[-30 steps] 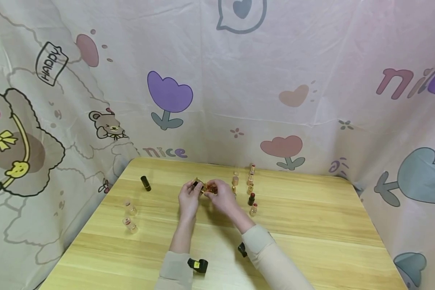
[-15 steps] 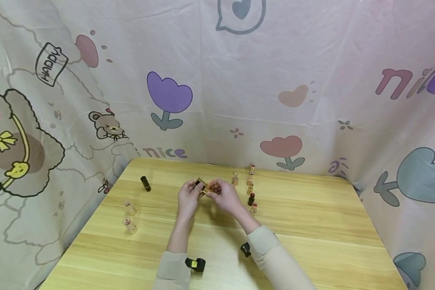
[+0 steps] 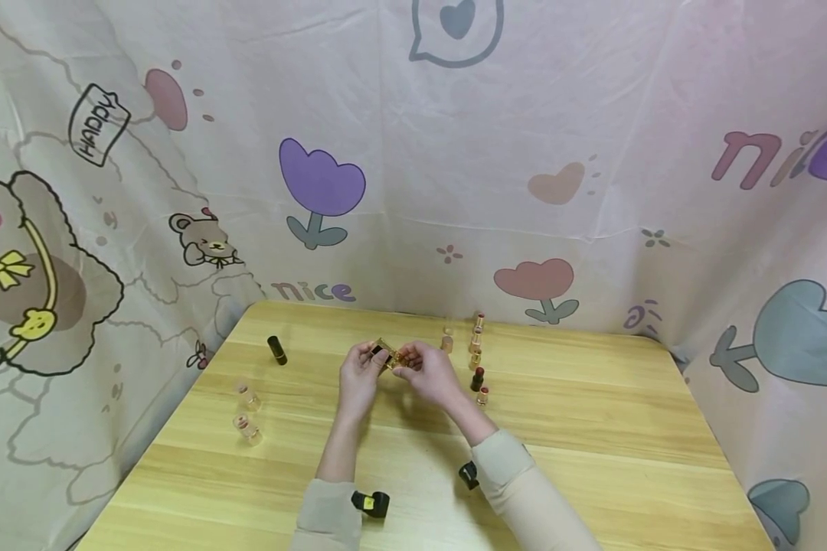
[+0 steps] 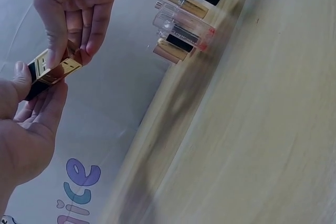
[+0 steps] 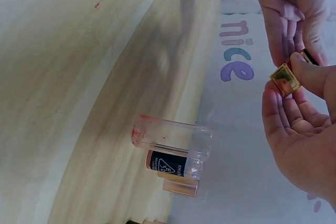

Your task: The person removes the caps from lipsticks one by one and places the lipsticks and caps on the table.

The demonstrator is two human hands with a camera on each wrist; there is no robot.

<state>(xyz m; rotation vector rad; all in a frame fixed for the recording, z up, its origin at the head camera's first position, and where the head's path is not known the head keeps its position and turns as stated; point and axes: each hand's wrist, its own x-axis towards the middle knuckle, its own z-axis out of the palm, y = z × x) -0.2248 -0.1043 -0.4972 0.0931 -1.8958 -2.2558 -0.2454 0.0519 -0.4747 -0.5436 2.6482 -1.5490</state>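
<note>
A square black-and-gold lipstick tube (image 3: 384, 354) is held between both hands above the back half of the table. My left hand (image 3: 360, 381) grips its black part, thumb laid along one face. Around its gold end, the fingers of my right hand (image 3: 434, 376) pinch; in the right wrist view the shiny gold end (image 5: 285, 80) shows between thumb and fingers. The left wrist view has the left hand (image 4: 23, 135) below and the right hand (image 4: 79, 11) above, meeting at the tube (image 4: 52, 69). Where its two parts join is mostly covered by fingers.
Several uncapped lipsticks (image 3: 478, 379) stand in a column right of the hands, near a clear-topped tube (image 3: 448, 341). At the left lie a black tube (image 3: 277, 350) and two clear pinkish pieces (image 3: 248, 428). A printed cloth (image 3: 420, 191) hangs behind the wooden table (image 3: 593, 428).
My right hand and forearm have shifted slightly right, hiding a small gold item that showed beside its fingers. The tube has turned a little in the hands; both hands keep their hold.
</note>
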